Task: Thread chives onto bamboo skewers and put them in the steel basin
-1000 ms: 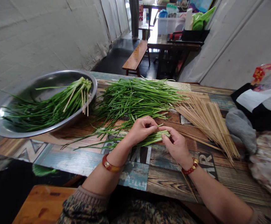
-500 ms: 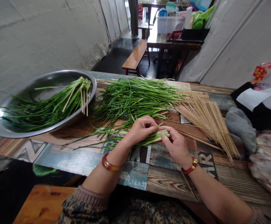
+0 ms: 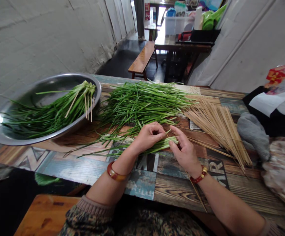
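Green chives (image 3: 167, 143) lie in a small bunch between my hands, pale cut ends to the right. My left hand (image 3: 150, 136) is closed round the stalks, its thumb and forefinger pinched near the ends. At the pale ends, the thumb of my right hand (image 3: 185, 149) presses on the stalks; its forefinger is raised off them, and the lower fingers are partly hidden. A thin bamboo skewer (image 3: 197, 191) slants from under my right hand towards the table's front edge. Behind my hands is a big heap of loose chives (image 3: 144, 101).
Bamboo skewers (image 3: 221, 131) fan out on the right, beside a grey cloth-like bundle (image 3: 253, 134) and a filled plastic bag (image 3: 282, 170). A steel basin (image 3: 97, 98) at left holds skewered chives. Beyond the table (image 3: 181, 193) stand a bench (image 3: 143, 59) and another table.
My right forefinger has lifted away from the pinch near my left fingertips and now points up and left. My left hand and the chives look unmoved.
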The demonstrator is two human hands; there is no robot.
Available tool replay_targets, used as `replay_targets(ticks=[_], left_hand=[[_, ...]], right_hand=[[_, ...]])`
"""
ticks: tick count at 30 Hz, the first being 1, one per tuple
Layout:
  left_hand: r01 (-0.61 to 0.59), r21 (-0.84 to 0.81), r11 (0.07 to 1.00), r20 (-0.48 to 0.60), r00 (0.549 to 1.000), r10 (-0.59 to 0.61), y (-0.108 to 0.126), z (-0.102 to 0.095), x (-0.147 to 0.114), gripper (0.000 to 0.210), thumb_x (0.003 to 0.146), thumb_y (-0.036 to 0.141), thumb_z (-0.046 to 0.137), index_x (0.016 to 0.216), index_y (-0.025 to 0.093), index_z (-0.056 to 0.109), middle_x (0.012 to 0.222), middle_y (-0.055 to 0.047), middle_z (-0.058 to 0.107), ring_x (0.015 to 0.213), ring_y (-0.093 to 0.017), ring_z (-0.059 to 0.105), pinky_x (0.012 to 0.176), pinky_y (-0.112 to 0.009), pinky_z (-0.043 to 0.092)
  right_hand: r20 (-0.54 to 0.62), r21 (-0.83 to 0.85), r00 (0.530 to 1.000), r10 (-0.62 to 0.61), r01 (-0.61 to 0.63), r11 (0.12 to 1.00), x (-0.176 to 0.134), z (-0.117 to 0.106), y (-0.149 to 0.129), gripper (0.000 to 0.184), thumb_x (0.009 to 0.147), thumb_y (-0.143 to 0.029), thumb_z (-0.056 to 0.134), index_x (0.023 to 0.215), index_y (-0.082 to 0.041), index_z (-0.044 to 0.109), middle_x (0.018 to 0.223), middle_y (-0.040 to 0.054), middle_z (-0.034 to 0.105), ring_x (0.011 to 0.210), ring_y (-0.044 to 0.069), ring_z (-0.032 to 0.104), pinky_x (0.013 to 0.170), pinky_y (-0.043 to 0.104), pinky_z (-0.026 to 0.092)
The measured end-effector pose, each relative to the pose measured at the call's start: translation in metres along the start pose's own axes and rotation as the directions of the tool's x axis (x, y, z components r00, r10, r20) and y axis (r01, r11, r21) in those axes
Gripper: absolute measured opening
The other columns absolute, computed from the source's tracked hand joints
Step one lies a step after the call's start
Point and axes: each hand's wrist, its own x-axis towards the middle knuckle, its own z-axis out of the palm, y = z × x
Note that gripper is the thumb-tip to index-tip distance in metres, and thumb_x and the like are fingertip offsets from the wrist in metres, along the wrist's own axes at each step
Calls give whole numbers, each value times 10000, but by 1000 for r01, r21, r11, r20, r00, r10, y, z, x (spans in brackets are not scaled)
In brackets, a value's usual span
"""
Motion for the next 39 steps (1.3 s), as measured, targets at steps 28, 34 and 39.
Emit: replay_targets(ticks=[28, 34, 39], left_hand=[[51, 105, 993, 18, 998, -53, 5, 2, -1, 153, 802, 190, 604, 711, 115, 701, 757, -59, 668, 733, -138, 592, 702, -245, 445], [-25, 105, 994, 92, 996, 15, 3, 2, -2, 213, 822, 227, 584, 665, 121, 680, 700, -40, 628, 689, -125, 561, 666, -237, 434], [-88, 157, 984, 193, 980, 57, 6, -2, -1, 254, 852, 233, 547, 653, 130, 668, 694, -33, 613, 687, -120, 558, 660, -228, 432]], right_hand=[[-50, 67, 998, 25, -22, 998, -2, 5, 4, 330, 846, -228, 550, 1174, -208, 522, 1056, 66, 645, 819, 164, 618, 736, 307, 496], [10, 17, 999, 51, -51, 999, -3, 4, 2, 457, 878, -280, 526, 1324, -213, 451, 738, -5, 599, 543, 136, 498, 549, 283, 452], [38, 2, 999, -34, 34, 999, -2, 3, 3, 314, 885, -277, 513, 1191, -217, 547, 979, 56, 657, 743, 159, 602, 681, 296, 491]])
